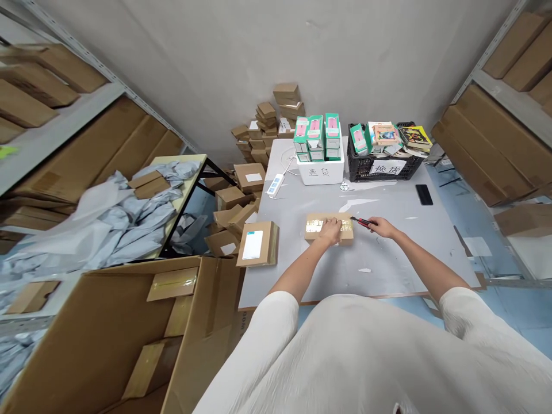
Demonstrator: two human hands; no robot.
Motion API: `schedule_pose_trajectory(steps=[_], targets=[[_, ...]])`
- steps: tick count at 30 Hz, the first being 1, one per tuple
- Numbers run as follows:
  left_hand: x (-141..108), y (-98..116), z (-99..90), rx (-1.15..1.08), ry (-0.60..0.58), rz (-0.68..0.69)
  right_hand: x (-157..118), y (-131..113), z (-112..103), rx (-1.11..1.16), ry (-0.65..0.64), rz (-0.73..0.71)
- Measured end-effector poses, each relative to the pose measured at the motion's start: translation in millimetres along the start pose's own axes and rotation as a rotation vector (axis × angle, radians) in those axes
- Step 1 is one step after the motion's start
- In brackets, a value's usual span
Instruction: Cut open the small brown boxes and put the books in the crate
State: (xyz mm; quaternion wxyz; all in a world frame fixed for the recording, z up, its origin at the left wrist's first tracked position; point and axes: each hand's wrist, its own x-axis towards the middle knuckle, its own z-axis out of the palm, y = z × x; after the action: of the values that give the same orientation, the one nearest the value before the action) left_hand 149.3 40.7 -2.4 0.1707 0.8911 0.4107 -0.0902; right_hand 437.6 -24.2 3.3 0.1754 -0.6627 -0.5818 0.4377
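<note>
A small brown cardboard box (316, 229) lies flat on the grey table, with shiny clear tape along its top. Pressed on the middle of the box is my left hand (331, 231), its fingers bent and closed, holding the box in place. My right hand (381, 227) grips a red and black utility knife (364, 222). The knife's tip points left and is at the right end of the box, near its far edge. From this view I cannot tell whether the blade touches the tape.
A labelled carton (256, 244) sits at the table's left edge. Behind stand a white bin (321, 172) of green-and-pink boxes and a black crate (360, 168) of books. A phone (424, 194) and power strip (276, 184) lie on the table. A large open carton (211, 322) stands left.
</note>
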Motion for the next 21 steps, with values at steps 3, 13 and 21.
schedule_pose_trajectory(steps=[3, 13, 21], targets=[[-2.9, 0.5, 4.0, 0.011, 0.022, 0.007, 5.0, -3.5, -6.5, -0.186, 0.002, -0.091], [-10.0, 3.7, 7.0, 0.048, 0.033, 0.016, 20.5, -17.4, -15.3, -0.692, -0.069, -0.112], [-12.0, 4.2, 11.6, 0.052, 0.048, 0.022, 33.5, -26.7, -11.4, -0.74, -0.107, -0.189]])
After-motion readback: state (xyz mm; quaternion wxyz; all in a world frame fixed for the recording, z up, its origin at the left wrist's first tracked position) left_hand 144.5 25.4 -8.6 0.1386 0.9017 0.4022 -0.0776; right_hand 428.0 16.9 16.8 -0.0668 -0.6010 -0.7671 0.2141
